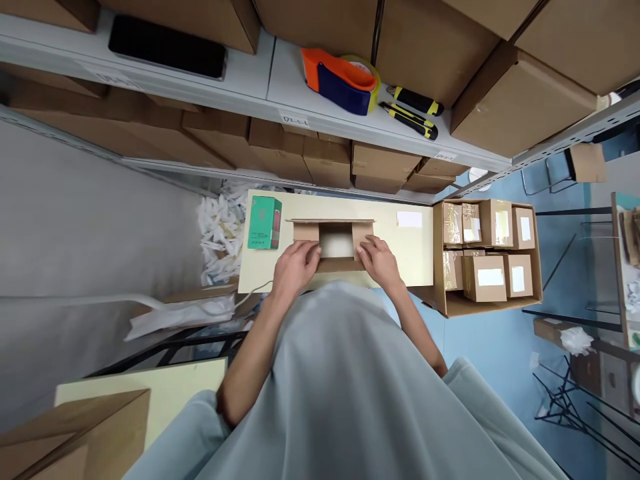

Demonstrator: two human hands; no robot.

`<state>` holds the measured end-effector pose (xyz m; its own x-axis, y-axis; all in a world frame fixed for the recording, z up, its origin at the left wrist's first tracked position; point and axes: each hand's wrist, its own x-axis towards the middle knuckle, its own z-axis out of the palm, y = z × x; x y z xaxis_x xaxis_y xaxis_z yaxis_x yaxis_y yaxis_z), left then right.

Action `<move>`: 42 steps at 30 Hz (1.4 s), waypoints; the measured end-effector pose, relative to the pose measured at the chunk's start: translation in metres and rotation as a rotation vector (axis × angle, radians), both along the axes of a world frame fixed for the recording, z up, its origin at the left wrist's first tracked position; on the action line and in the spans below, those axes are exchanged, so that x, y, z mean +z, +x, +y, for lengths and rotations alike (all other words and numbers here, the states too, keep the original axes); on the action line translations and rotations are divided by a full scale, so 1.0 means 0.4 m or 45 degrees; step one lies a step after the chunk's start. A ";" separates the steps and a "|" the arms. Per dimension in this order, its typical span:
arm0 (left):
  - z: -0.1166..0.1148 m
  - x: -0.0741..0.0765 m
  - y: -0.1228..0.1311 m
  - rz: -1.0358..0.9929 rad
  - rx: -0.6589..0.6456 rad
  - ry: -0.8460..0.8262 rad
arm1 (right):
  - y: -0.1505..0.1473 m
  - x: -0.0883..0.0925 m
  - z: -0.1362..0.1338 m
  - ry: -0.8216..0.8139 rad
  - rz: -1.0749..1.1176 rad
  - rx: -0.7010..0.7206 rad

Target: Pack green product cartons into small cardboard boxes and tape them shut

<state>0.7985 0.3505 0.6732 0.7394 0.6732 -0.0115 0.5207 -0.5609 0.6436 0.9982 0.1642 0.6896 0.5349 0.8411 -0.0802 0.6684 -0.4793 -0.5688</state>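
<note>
On the pale yellow table in front of me stands a small cardboard box [340,265] with its top flaps folded out. Through the opening shows a whitish surface; whether it is the box's bottom or the table I cannot tell. My left hand [297,268] grips the box at its left side flap, fingers curled over it. At the opposite side, my right hand [381,263] pinches the right flap between thumb and fingers. A green printed product box [265,223] stands on the table to the left of the cardboard box. A white label [409,219] lies at the right.
A large open carton [438,257] with several small taped boxes adjoins the table's right end. Above the table, a shelf [290,83] holds a tape dispenser [345,83], two utility knives [413,120], a black phone [167,47] and cartons. Shredded paper [220,233] lies left.
</note>
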 end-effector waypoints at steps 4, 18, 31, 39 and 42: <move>0.002 -0.015 0.010 -0.202 0.239 0.195 | 0.005 -0.020 0.010 -0.085 -0.036 -0.157; 0.049 -0.187 0.013 -0.087 0.003 0.140 | 0.085 -0.103 0.012 0.066 -0.076 -0.492; 0.075 -0.244 0.106 -0.031 0.090 -0.092 | 0.109 -0.187 0.096 -0.405 0.039 -0.439; 0.080 -0.244 0.114 -0.056 0.014 -0.161 | 0.060 -0.187 0.092 -0.569 -0.031 -0.455; 0.093 -0.242 0.112 -0.066 -0.006 -0.163 | 0.058 -0.178 0.105 -0.577 -0.050 -0.446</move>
